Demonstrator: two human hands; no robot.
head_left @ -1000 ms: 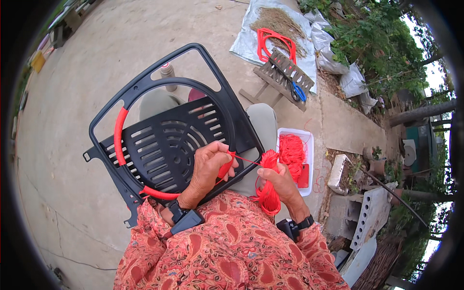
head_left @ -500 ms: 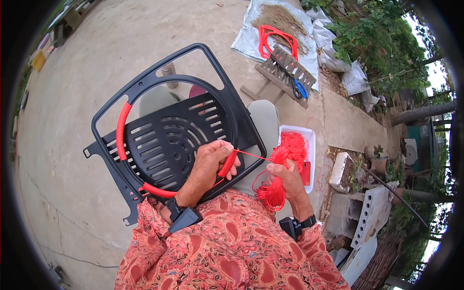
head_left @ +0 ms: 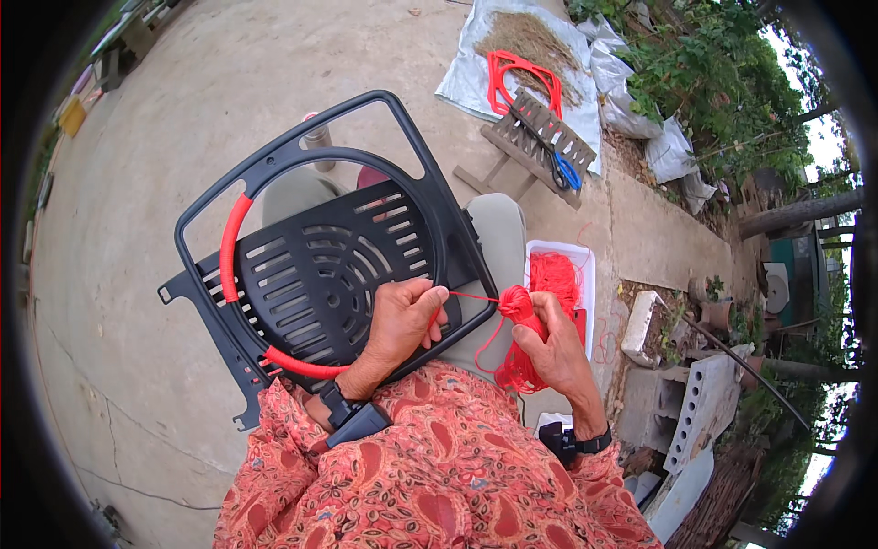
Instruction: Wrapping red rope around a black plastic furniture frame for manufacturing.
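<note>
A black plastic chair frame (head_left: 320,265) with a slatted round panel lies across my lap. Part of its ring on the left is wrapped in red cord (head_left: 229,247). My left hand (head_left: 402,320) rests on the frame's lower right edge and pinches a taut strand of red cord. That strand runs right to a bundle of red cord (head_left: 519,316), which my right hand (head_left: 553,352) grips beside the frame. Loose loops hang below the bundle.
A white tray (head_left: 585,265) with more red cord sits on the ground to my right. Farther off lie a small wooden stool (head_left: 530,137) with blue-handled scissors, a red frame (head_left: 521,78) on a sheet with dry grass, concrete blocks (head_left: 681,421) and plants.
My right hand has drawn the cord bundle out to the right, away from the frame, pulling the strand taut. My left hand stays on the frame's edge.
</note>
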